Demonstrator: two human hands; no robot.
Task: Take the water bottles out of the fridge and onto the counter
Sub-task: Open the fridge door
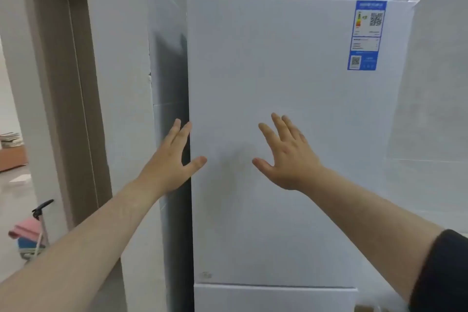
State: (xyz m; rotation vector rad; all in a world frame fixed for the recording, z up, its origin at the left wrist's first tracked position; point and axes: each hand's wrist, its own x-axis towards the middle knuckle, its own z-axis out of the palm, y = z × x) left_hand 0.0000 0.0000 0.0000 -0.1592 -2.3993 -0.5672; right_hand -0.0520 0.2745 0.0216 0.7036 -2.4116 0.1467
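A white fridge (291, 99) stands right in front of me with its upper door closed. A blue energy label (364, 35) is stuck at the door's top right. My left hand (172, 159) is open at the door's left edge, fingers reaching into the dark gap beside it and thumb lying on the door front. My right hand (286, 154) is open with fingers spread, held flat in front of the middle of the door. Neither hand holds anything. No water bottles are in view; the fridge's inside is hidden.
A grey tiled wall (121, 83) juts out just left of the fridge. Further left is a doorway (58, 83) into another room, with a pink and blue mop set (27, 233) on the floor. A lower fridge door (273, 299) begins below the upper one.
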